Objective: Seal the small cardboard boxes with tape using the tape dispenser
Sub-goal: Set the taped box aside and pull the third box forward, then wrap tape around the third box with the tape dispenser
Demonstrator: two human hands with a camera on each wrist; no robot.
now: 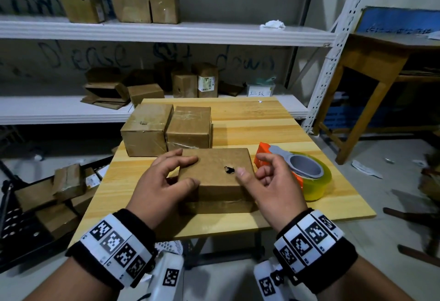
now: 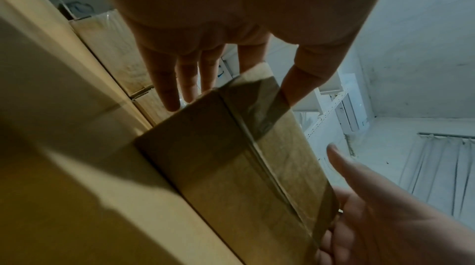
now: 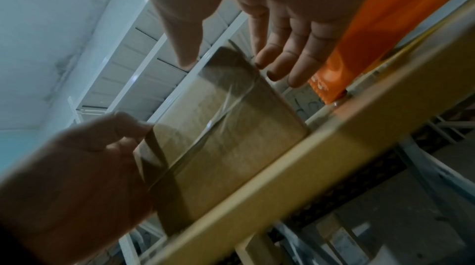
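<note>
A flat cardboard box (image 1: 214, 169) with a small torn hole in its top lies on the wooden table (image 1: 262, 122). My left hand (image 1: 190, 171) holds its left end, index finger on top and thumb at the near corner. My right hand (image 1: 252, 166) hovers at the right end with its fingers relaxed and its thumb touching the top beside the hole. The orange tape dispenser (image 1: 297, 169) with its yellow roll lies just right of the box, untouched. The wrist views show tape along the seams of the box (image 2: 231, 168) (image 3: 231, 137).
Two taped cardboard boxes (image 1: 146, 131) (image 1: 189, 126) stand side by side behind the flat one. White shelves (image 1: 166, 31) at the back carry more boxes. A wooden side table (image 1: 371, 62) stands at the right, and boxes and a black crate (image 1: 28, 229) lie on the floor at the left.
</note>
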